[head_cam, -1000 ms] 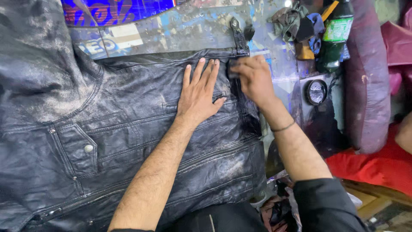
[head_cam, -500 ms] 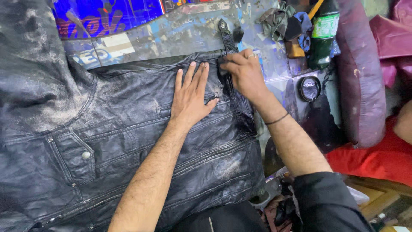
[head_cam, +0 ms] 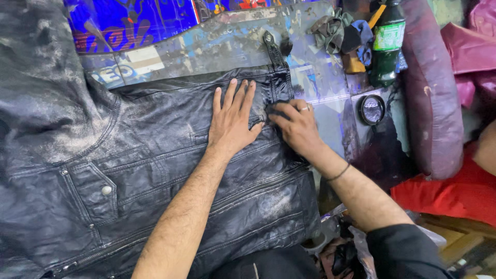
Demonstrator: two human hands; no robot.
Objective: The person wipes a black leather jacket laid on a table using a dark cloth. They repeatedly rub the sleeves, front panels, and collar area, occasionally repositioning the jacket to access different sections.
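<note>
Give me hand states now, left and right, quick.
Left hand: open, flat, palm pressing down on the black leather jacket.
Right hand: fingers curled on a small dark pad against the jacket by its strap.

One black leather jacket (head_cam: 155,170) across the left and centre of the frame. Two hands on it: left hand (head_cam: 232,121), right hand (head_cam: 294,126). One green bottle (head_cam: 385,46) upper right. One round tin (head_cam: 372,109). One crumpled rag (head_cam: 330,31).
</note>
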